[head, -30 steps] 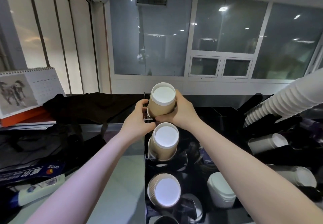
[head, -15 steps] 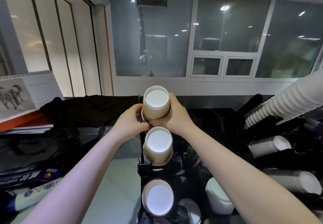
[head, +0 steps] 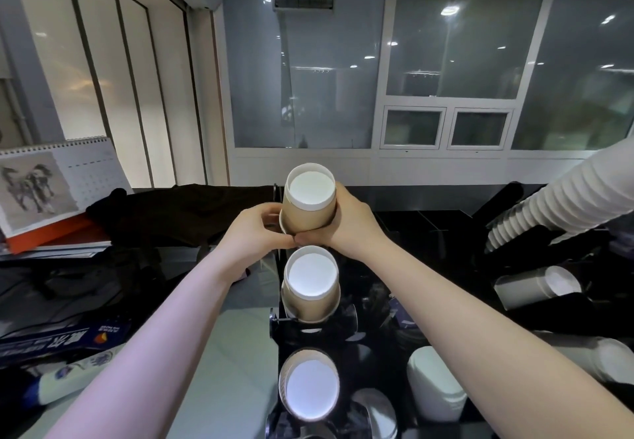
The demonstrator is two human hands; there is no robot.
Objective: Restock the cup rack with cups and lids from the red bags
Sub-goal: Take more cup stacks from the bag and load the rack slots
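— What's the top piece made of?
— A smooth tan paper cup with a rolled white rim (head: 310, 198), round and tapered, sitting at the top slot of the glossy black plastic cup rack (head: 343, 332)

— And the hands?
— Left hand (head: 255, 234) curls at its base on the left; right hand (head: 344, 222) wraps its right wall. Thumbs meet beneath. Two more tan cups (head: 311, 282) sit in the rack slots below
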